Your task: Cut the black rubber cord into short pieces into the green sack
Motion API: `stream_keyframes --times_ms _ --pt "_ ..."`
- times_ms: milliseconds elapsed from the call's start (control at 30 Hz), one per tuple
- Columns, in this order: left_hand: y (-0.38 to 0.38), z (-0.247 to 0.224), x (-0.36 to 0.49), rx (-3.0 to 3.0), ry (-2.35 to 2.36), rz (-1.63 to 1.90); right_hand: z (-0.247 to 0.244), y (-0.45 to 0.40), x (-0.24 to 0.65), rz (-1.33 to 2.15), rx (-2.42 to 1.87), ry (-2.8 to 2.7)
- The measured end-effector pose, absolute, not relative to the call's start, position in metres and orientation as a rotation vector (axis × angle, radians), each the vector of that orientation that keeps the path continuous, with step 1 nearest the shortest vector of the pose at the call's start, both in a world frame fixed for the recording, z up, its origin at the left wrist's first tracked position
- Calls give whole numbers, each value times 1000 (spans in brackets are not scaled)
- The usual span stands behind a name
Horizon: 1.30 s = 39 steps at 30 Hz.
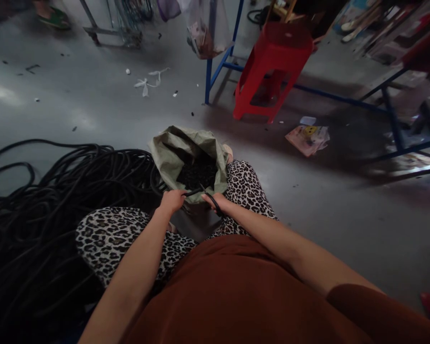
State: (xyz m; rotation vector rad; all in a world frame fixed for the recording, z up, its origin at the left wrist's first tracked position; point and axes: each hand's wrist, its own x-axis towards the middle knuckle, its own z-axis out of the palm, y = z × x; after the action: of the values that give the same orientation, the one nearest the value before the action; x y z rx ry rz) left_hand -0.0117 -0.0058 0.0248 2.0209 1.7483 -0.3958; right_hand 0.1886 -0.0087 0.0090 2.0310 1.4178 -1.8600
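- Pretty dim shot overall, kinda grey and murky around both hands (174, 201).
- Floor (107, 95) has soft, pale glare patches beyond the grip and off to its left — the brightest one's way out near the frame edge.
- Another bright streak sits far right of the grip, a bit beyond it.
- Shadow pools under the red stool (272, 67), beyond and right of the grip.
- Left of the grip, the black hoses (57, 191) sink into near-black toward the bottom corner, detail mostly gone.
- Hands are a little soft; top corners are smeary — worse than the middle.
- Wide-lens stretch toward the edges, forearms especially.
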Motion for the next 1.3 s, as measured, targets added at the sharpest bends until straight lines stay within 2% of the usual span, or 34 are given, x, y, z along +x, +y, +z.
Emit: stream_keyframes --times_ms 233,700,1100,1300 --pt "-5 30 -11 2036 1821 -246 14 -9 184 -2036 2025 1166" --pt "-5 30 -7 2060 1813 -181 27 -13 183 -2188 1912 1235" --pt "-5 32 -2 2052 1791 -199 27 -14 185 -2235 1883 1219" --pt "-4 33 -2 2058 1775 -227 21 -13 185 -2140 1877 1248"
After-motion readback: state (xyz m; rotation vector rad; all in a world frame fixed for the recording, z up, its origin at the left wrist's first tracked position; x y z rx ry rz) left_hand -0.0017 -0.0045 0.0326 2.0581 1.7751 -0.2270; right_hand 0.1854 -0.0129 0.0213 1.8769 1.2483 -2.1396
